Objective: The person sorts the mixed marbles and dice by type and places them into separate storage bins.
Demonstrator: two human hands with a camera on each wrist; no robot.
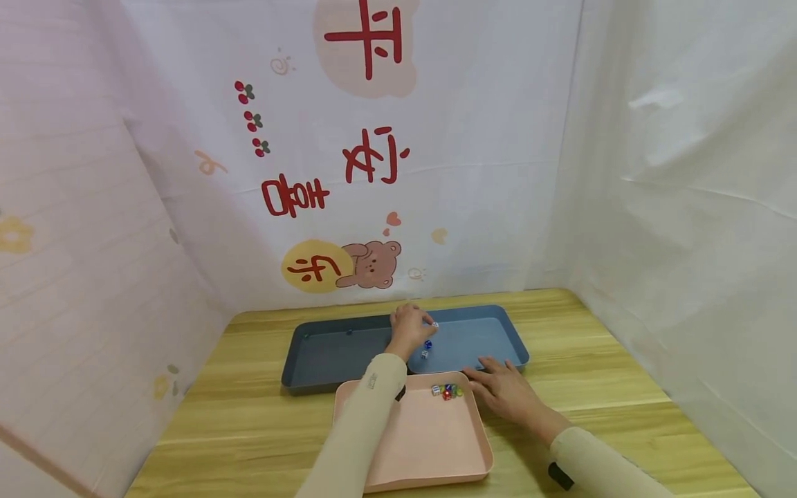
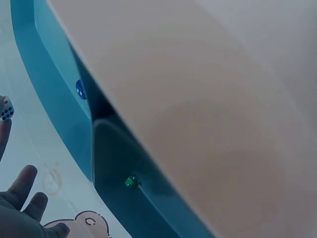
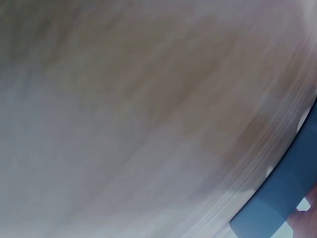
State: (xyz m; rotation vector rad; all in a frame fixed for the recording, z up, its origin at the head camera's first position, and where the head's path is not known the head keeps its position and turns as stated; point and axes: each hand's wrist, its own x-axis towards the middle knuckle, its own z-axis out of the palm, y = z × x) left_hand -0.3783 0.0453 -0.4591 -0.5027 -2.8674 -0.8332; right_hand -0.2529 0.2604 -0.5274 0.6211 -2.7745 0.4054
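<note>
My left hand (image 1: 407, 330) pinches a white die (image 1: 435, 324) between thumb and finger over the blue tray (image 1: 476, 335). In the left wrist view, dark dots and a red one show on this white die (image 2: 7, 110); the other fingers (image 2: 25, 183) are spread. Below that hand, a blue die (image 1: 428, 344) and a whitish die (image 1: 425, 354) lie in the blue tray. My right hand (image 1: 507, 393) rests with extended fingers at the blue tray's front edge, beside the pink tray's corner. Several coloured dice (image 1: 447, 392) sit in the far right corner of the pink tray (image 1: 417, 443).
To the left of the blue tray stands a dark grey-blue tray (image 1: 342, 356), with small green dice (image 1: 349, 332) by its back wall. All the trays stand on a wood-grain table (image 1: 236, 415). Printed white cloth (image 1: 486, 173) hangs behind and on both sides.
</note>
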